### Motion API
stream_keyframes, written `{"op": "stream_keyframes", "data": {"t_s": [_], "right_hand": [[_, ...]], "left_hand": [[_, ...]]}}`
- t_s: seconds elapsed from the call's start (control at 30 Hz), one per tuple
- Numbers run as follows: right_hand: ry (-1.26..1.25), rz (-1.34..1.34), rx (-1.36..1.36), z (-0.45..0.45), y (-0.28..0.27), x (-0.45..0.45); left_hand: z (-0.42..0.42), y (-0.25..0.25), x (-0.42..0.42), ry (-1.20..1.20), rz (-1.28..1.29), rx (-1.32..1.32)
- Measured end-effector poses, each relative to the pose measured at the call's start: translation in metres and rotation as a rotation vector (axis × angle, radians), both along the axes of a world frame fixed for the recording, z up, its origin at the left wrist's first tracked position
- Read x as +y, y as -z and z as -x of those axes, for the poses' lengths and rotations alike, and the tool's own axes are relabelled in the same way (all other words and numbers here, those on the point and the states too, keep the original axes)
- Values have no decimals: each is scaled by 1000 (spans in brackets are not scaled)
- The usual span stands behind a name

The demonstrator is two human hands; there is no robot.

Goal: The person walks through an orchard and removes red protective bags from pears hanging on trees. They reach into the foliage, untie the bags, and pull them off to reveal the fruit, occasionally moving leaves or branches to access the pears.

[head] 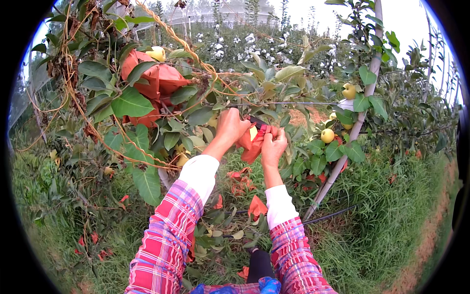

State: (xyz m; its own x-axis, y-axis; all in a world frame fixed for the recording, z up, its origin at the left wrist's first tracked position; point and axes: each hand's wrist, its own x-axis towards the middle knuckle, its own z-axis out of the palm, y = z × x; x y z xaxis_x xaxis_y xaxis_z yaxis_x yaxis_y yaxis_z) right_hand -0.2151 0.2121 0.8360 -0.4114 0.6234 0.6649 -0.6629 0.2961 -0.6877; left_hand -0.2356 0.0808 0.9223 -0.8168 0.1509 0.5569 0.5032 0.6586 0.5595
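A torn red paper fruit bag [252,147] hangs in the branches before me, and a yellow apple [253,133] shows through its opening. My right hand [273,145] pinches the right side of the bag between thumb and fingers. At the upper left of the bag, the curled fingers of my left hand [230,125] grip its edge; their tips are partly hidden. A dark strip [259,121], perhaps the inner lining, lies along the top of the bag between both hands.
Larger red paper bags [158,79] hang at upper left beside twisted tan vines [183,42]. A slanted pole [352,136] and bare yellow apples [327,135] stand right. A wire [290,103] crosses behind my hands. Red paper scraps [257,207] and a black hose [330,215] lie low.
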Motion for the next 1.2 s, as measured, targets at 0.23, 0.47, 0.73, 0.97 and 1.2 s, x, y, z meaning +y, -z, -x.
{"op": "stream_keyframes", "data": {"t_s": [0.23, 0.47, 0.73, 0.97, 1.2], "right_hand": [[47, -581, -161, -50, 70, 28], [-915, 31, -438, -39, 62, 17], [-1354, 799, -289, -15, 36, -50], [-1052, 222, -477, -43, 67, -75], [-1170, -191, -835, -153, 83, 41]], "left_hand": [[-12, 6, -3, 91, -86, 96], [-1, 20, -10, 24, 46, 395], [-38, 12, -16, 114, -197, -246], [-59, 42, -48, 133, -39, -44], [-198, -11, -90, 750, 222, 40]]}}
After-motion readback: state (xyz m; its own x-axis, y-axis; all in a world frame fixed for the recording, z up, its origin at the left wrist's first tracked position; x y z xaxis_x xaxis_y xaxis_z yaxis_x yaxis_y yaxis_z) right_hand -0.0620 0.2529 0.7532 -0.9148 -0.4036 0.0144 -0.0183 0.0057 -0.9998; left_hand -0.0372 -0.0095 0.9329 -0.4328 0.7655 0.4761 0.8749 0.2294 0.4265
